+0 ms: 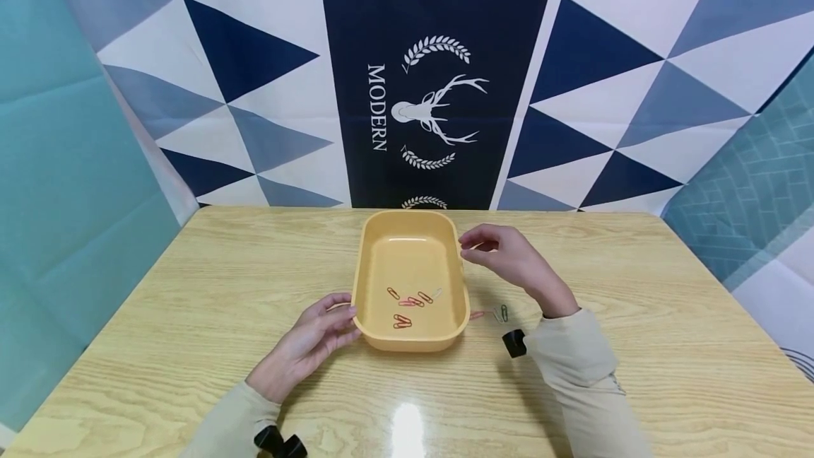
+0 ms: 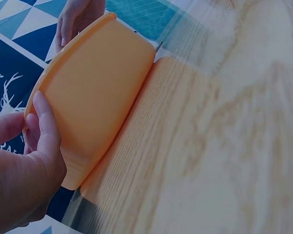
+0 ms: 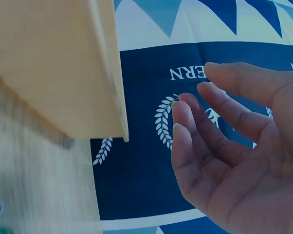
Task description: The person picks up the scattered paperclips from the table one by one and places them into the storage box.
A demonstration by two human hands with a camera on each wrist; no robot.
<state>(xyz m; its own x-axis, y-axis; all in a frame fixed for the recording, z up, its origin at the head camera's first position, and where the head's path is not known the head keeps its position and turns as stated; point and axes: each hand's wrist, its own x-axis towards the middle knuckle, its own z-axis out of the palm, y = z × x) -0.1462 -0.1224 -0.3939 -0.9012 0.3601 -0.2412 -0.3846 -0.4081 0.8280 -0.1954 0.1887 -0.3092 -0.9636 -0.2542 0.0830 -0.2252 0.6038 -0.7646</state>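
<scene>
A yellow-orange plastic tray (image 1: 410, 345) sits on the wooden table with several paper clips (image 1: 416, 302) in its near half, mostly red and orange, one pale. At its left side my left hand (image 1: 318, 338) holds the rim; the left wrist view shows fingertips at the tray's rim and outer wall (image 2: 102, 83). My right hand (image 1: 509, 256) is raised beside the tray's right rim, its fingers loosely bent. Seen from the right wrist, that hand (image 3: 234, 151) has nothing between thumb and fingers and stands apart from the tray.
Just right of the tray, a green paper clip (image 1: 504, 313), a pale one and a reddish one (image 1: 476, 314) lie on the table (image 1: 254, 260). A patterned cloth (image 1: 439, 112) with a deer head hangs behind the table's far edge.
</scene>
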